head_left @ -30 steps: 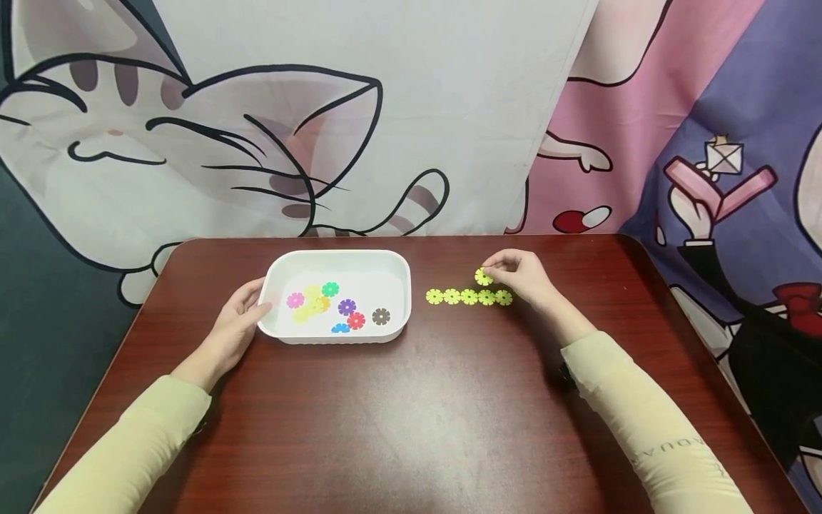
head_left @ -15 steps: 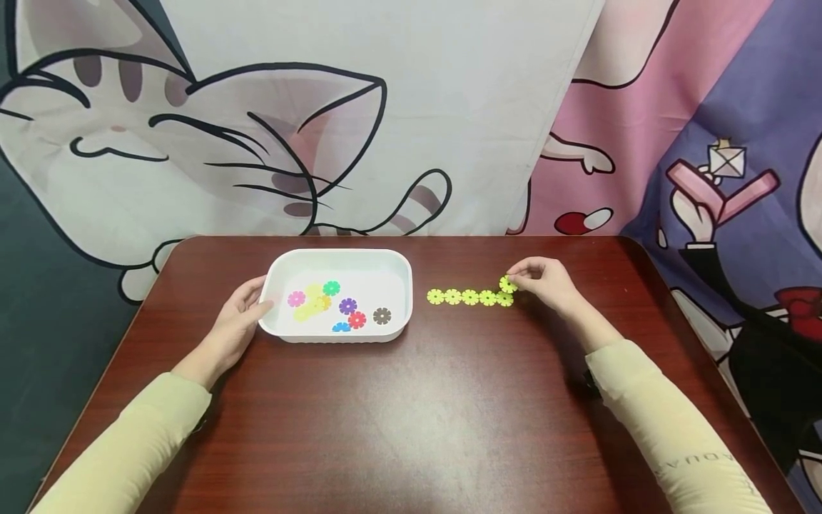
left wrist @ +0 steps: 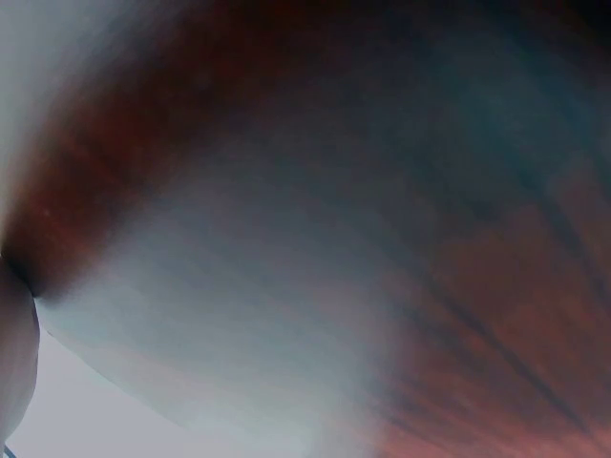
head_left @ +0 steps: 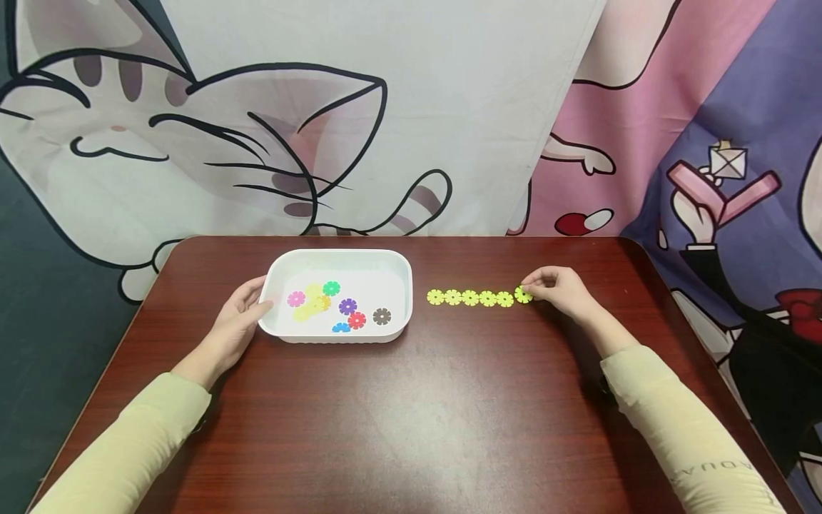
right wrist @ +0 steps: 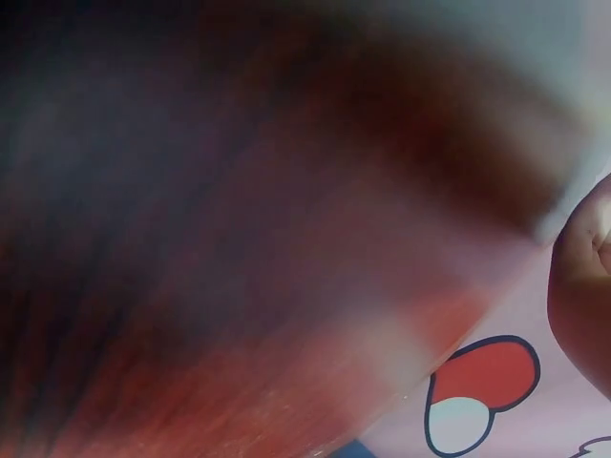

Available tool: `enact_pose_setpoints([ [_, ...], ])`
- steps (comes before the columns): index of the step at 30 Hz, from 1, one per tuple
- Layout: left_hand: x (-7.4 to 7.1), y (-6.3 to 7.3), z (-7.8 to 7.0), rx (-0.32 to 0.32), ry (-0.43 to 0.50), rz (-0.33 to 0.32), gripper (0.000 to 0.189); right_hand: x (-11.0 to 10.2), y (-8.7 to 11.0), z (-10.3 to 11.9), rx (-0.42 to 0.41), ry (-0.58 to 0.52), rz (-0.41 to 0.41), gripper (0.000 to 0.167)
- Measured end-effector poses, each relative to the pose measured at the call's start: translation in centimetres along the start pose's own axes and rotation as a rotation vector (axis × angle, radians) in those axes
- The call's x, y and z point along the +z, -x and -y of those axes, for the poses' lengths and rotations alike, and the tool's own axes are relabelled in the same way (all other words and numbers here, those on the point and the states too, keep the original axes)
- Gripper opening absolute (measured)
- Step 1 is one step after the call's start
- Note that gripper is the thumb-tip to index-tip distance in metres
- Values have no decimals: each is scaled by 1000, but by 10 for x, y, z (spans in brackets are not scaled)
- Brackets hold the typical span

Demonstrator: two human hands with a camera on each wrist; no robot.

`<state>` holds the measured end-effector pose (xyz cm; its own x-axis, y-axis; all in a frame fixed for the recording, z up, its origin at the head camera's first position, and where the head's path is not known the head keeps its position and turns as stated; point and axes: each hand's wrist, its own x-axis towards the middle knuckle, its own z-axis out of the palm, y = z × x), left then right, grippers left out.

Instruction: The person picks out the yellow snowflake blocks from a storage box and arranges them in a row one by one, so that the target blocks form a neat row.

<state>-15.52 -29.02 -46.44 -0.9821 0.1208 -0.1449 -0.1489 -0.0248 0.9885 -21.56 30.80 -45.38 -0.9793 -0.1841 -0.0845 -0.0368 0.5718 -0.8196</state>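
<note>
Lime disc [head_left: 523,295] | pinched in right fingers [head_left: 542,273], beside five-disc row [head_left: 470,298] | left fingers [head_left: 260,310] grip white tray [head_left: 372,271] (coloured discs [head_left: 347,306] inside)

Printed in thin, dark, widely spaced capitals [head_left: 716,467] across the forearm of the pale yellow right sleeve [head_left: 668,414]: roughly "ADUA". Readable only in part, unclear in the first letter, too small on the cloth to make out for certain.

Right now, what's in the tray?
Pink disc, green disc, purple disc, red disc, dark disc, blue disc, yellow cluster. The tray's near rim partly covers the blue disc; anything under the cluster is hidden.
</note>
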Motion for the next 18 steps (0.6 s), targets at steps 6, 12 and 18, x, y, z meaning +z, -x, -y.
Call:
enact_pose_setpoints([
  [6,0,0,0,0,-4,3,49,-1,2,-2,-27,105,6,18],
  [12,0,0,0,2,4,3,48,1,1,-2,-66,202,-15,11],
  [18,0,0,-1,-1,-5,0,50,3,0,-2,-87,237,-24,8],
])
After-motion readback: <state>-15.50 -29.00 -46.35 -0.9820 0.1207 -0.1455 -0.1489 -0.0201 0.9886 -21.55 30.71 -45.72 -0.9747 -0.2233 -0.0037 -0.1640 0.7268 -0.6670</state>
